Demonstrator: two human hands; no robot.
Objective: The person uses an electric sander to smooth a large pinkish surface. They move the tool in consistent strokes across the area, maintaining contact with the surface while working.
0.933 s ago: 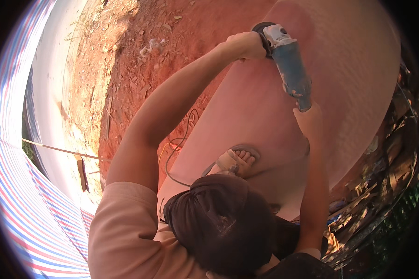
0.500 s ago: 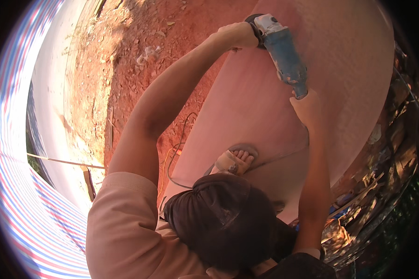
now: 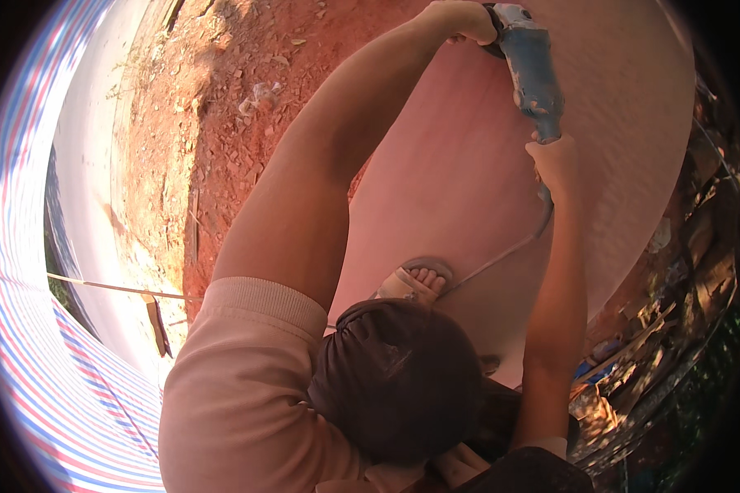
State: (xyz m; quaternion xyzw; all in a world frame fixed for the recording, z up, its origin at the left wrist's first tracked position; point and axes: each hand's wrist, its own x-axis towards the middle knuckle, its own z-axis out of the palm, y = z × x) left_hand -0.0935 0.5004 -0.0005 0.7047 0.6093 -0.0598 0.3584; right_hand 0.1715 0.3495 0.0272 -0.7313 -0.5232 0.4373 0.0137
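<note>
The angle grinder (image 3: 528, 66) is at the upper middle of the frame, its head lying on the big pink round slab (image 3: 633, 164). The left hand (image 3: 460, 18) is closed around the head end, and the right hand (image 3: 555, 160) is clamped on the rear of the body, where the cord (image 3: 501, 256) comes out. I judge the step as grinding the slab surface — the next move calls for steady pressure with both arms. A sandalled foot (image 3: 415, 283) stands on the slab below; red soil (image 3: 222, 123) lies at left.
</note>
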